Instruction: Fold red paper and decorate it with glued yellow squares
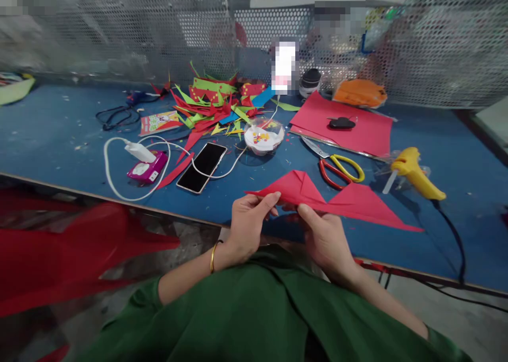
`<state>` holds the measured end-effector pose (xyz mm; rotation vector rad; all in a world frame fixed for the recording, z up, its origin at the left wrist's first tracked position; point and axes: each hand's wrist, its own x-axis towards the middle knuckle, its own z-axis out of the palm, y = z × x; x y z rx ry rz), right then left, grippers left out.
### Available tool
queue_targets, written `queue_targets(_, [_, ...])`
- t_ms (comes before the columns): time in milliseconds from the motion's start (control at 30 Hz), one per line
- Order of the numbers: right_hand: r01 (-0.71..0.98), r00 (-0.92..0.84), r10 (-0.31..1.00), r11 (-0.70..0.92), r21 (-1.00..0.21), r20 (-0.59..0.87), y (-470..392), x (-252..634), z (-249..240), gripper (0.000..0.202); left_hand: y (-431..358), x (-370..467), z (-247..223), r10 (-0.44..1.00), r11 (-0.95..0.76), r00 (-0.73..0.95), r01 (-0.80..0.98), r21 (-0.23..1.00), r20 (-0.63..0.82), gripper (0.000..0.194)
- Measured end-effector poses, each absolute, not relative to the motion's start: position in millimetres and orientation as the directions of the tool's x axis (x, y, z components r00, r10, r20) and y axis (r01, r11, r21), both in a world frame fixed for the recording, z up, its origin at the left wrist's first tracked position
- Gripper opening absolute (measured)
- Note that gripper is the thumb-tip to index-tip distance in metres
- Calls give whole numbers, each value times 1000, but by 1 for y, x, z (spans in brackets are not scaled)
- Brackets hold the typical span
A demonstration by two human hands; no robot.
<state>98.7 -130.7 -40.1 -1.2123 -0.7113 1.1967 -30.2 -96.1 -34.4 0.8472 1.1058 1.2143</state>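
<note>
Between my two hands is a folded piece of red paper (291,189), with two peaks along its top and a long point reaching to the right. My left hand (250,222) pinches its lower edge near the left end, thumb on top. Further right, my right hand (326,239) grips the same edge near the middle, its thumb also on top; its other fingers are mostly hidden beneath. Just behind the paper lie scissors (337,167) with one red and one yellow handle. To the right rests a yellow glue gun (416,172) with its cord hanging over the table edge.
A black-screened phone (202,167), a white cable (106,163) and a purple power adapter (147,169) lie at left on the blue table (71,134). Behind are coloured paper scraps (210,100), a small bowl (264,139), red sheets (373,137) and an orange bundle (359,93).
</note>
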Motion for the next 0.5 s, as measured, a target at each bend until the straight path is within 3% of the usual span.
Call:
queue_targets(100, [-414,353,912,-50,-909,-211,-125,89,-35,23,-99,-29,-37,984,174,9,-270,947,-179,32])
queue_targets(267, [-401,402,889,-45,-915,-220,-126,88,-37,21,-99,-32,-36,982,186,94,-296,937,-165,39])
queue_targets(500, [-336,469,868,2,-942,-165,-118,89,-39,22,-88,-34,-35,969,190,-75,-381,905,-235,24])
